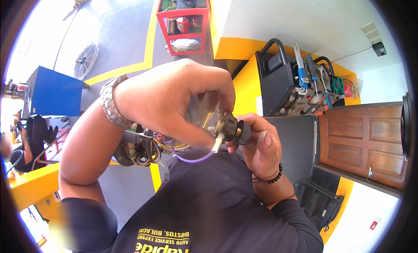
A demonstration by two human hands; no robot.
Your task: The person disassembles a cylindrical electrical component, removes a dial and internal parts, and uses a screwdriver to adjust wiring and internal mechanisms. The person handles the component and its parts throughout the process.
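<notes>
In front of my chest, my left hand, wearing a metal watch, comes over from the left and closes its thumb and fingers round a small dark part. A black round cap with a brass-coloured middle sits on that part's right end. The fingers of my right hand close on this cap. From the part hangs a white plug with a purple wire. Beneath my left forearm lies an assembly of wires and dark metal, partly hidden by the arm.
Ahead is a red shelf cart. To the right, a black toolbox holding hand tools stands by a yellow surface, with a wooden door beyond. At left are a blue cabinet, a yellow beam and another person's arm.
</notes>
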